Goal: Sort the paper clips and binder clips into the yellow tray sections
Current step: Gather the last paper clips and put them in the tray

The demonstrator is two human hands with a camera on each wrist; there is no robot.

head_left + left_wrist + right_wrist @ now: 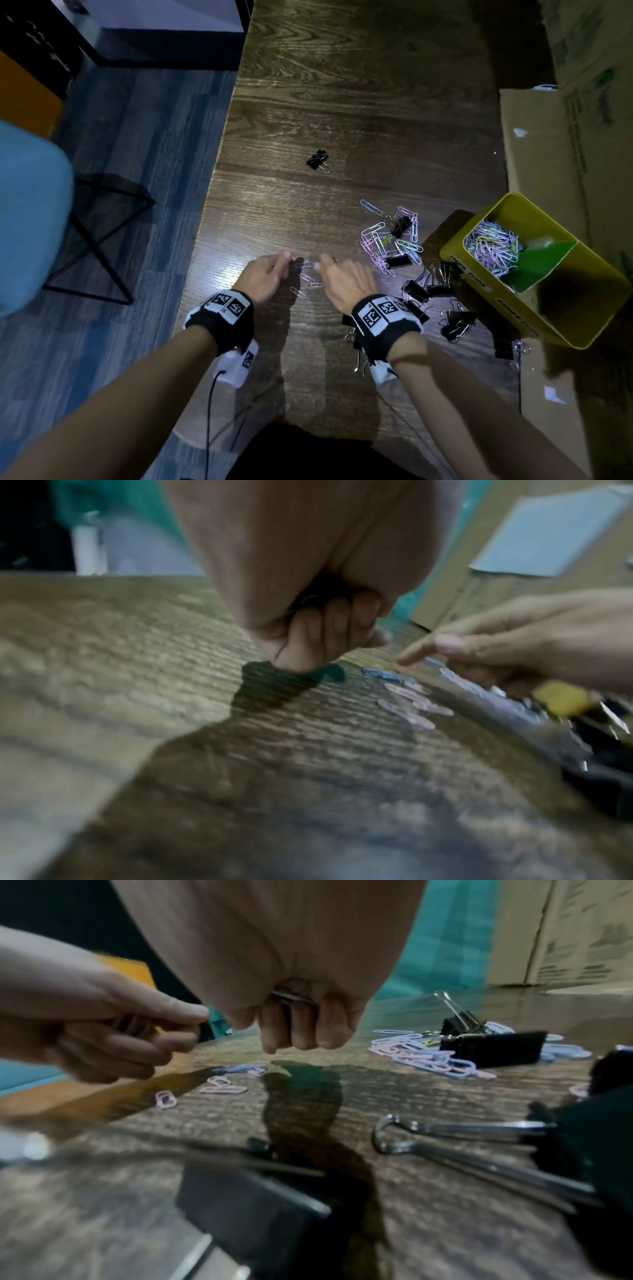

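Both hands hover low over the wooden table, facing each other across a few loose paper clips. The right hand has its fingers curled into the palm; the right wrist view shows thin metal pieces tucked under those curled fingers, though what they are cannot be made out. The left hand is likewise curled, its thumb pressed toward the forefinger; whether anything lies in that pinch cannot be told.

Between the two hands a blue paper clip lies flat on the table, with three pink paper clips just nearer the person.

To the right of the hands sits a mixed heap of paper clips, pink, blue and white, with black binder clips among them. Nearer the person, a cluster of binder clips lies scattered beside and under the right wrist. One lone binder clip rests well apart, farther up the table.

At the right edge stands the yellow tray, tilted, with a green divider. The far section holds a pile of sorted paper clips; the near section is in shadow. Cardboard boxes stand behind the tray.
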